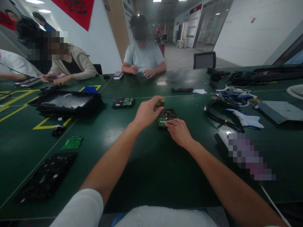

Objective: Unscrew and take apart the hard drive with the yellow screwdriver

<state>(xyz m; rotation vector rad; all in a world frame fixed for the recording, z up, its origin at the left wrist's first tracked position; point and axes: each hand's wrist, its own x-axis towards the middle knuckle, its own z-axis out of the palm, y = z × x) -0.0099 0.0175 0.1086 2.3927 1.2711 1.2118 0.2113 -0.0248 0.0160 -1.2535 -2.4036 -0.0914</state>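
A hard drive (163, 122) with a green circuit board and dark metal casing lies on the table in front of me. Above its far side, my left hand (148, 112) is closed in a pinch around a small yellow-and-dark handle, which looks like a screwdriver (162, 103); its lower end is hard to make out. My right hand (179, 131) grips the drive's near right corner, fingers close together and the thumb mostly hidden.
Another hard drive (123, 102) lies to the left, near black trays (68, 102). A green circuit board (72, 142) and a dark drive casing (47, 176) are at near left. Cables (233, 97), a glove (248, 119) and a grey metal box (280, 112) occupy the right. A person (144, 56) sits opposite.
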